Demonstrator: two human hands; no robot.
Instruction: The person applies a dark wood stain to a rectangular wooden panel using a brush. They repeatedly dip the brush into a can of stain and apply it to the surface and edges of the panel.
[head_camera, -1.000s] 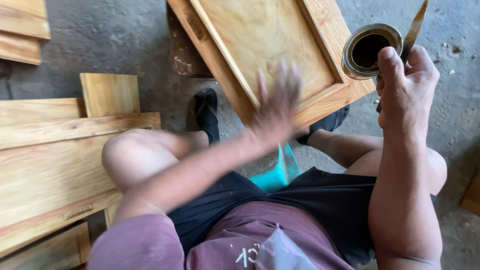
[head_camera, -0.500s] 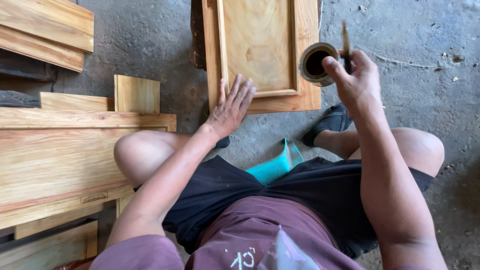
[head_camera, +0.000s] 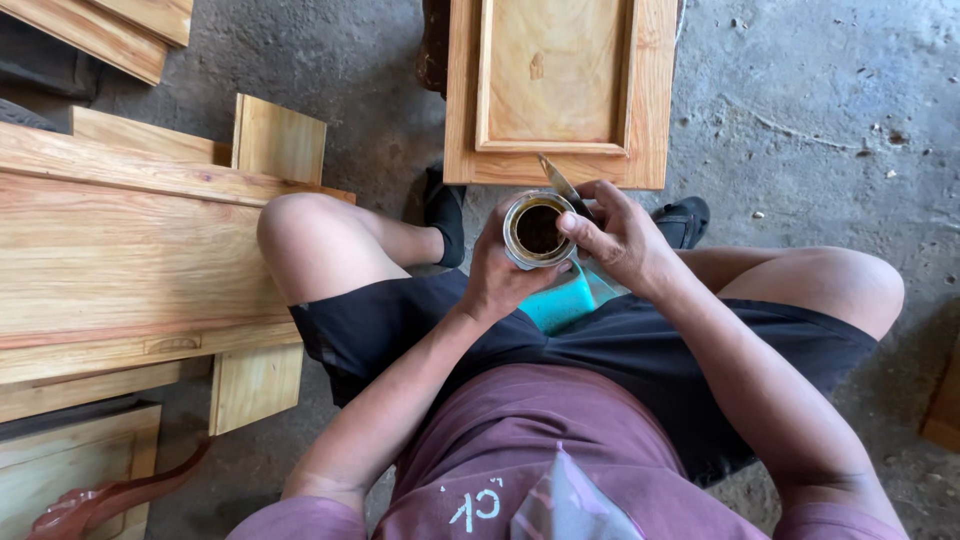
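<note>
A small open metal can (head_camera: 538, 229) with dark filler inside sits between both hands, above my lap. My left hand (head_camera: 497, 270) wraps around the can's left side and underneath. My right hand (head_camera: 620, 238) grips its right rim and also holds a thin putty knife (head_camera: 562, 184) whose blade slants up over the can. Just beyond the can lies a framed wooden door panel (head_camera: 556, 90) flat on the concrete floor. A turquoise stool (head_camera: 560, 305) shows between my thighs.
Stacked light wooden boards and panels (head_camera: 130, 260) fill the left side beside my left knee. More boards (head_camera: 110, 25) lie at the top left. My dark sandals (head_camera: 444, 215) rest near the panel's front edge. Bare grey concrete (head_camera: 830, 110) spreads to the right.
My left hand left the door panel and came back to grip the can. The right hand brought the can and knife down toward my lap.
</note>
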